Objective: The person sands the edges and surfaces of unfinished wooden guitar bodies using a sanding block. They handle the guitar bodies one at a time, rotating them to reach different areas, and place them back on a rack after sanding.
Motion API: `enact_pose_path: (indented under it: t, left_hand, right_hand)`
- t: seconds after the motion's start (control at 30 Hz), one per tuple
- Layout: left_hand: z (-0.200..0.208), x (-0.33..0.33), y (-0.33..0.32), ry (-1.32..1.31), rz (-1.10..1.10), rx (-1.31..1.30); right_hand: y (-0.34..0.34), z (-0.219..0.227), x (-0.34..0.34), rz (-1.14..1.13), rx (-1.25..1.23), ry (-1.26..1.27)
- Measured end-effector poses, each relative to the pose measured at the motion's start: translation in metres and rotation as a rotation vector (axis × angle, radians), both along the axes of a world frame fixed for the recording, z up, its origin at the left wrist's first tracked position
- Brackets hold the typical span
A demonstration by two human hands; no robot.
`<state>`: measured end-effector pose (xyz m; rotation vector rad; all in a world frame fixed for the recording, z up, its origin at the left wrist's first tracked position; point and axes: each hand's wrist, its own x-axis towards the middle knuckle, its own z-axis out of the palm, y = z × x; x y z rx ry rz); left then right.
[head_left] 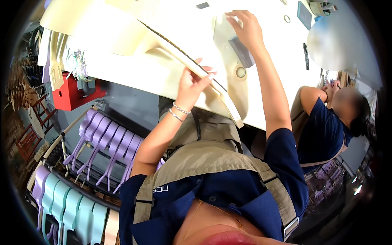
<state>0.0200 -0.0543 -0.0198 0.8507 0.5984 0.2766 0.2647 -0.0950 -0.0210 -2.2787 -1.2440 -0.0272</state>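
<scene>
A pale cream guitar neck with a dark fretboard edge lies slantwise above the white table, its headstock end reaching past the near edge. My left hand is wrapped around it near the headstock end, thumb on top and fingers on the far side. Farther up and to the right, my right hand is raised over the table, its fingers loosely curved and apart with nothing between them. Closest to it is a grey rectangular piece. A roll of tape sits just below that piece.
Purple paddle-shaped pieces and turquoise ones fill racks at the left. A red holder is at the table's left edge. A black marker lies at the right. A co-worker sits at the right side.
</scene>
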Motion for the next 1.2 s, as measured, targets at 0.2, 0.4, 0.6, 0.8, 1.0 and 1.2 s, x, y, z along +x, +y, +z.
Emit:
enact_pose_path:
  t: [0.2, 0.4, 0.6, 0.8, 1.0, 1.2]
  left_hand:
    - [0.015, 0.018, 0.049, 0.052, 0.203, -0.025]
    - [0.02, 0.027, 0.074, -0.024, 0.397, -0.131]
    - [0.025, 0.033, 0.084, 0.051, 0.568, -0.169]
    - [0.029, 0.041, 0.083, 0.124, 0.662, -0.197]
    - [0.029, 0.039, 0.085, 0.177, 0.582, -0.102]
    - [0.03, 0.035, 0.086, 0.181, 0.525, -0.044]
  right_hand:
    - [0.05, -0.017, 0.049, 0.077, -0.073, -0.189]
    - [0.062, -0.003, 0.05, 0.083, -0.212, 0.068]
    - [0.064, 0.002, 0.045, -0.031, -0.188, 0.304]
    - [0.062, 0.031, 0.01, -0.015, 0.296, 0.379]
    - [0.057, 0.027, -0.016, 0.013, 0.26, 0.448]
    - [0.051, 0.013, -0.013, -0.04, -0.006, 0.644]
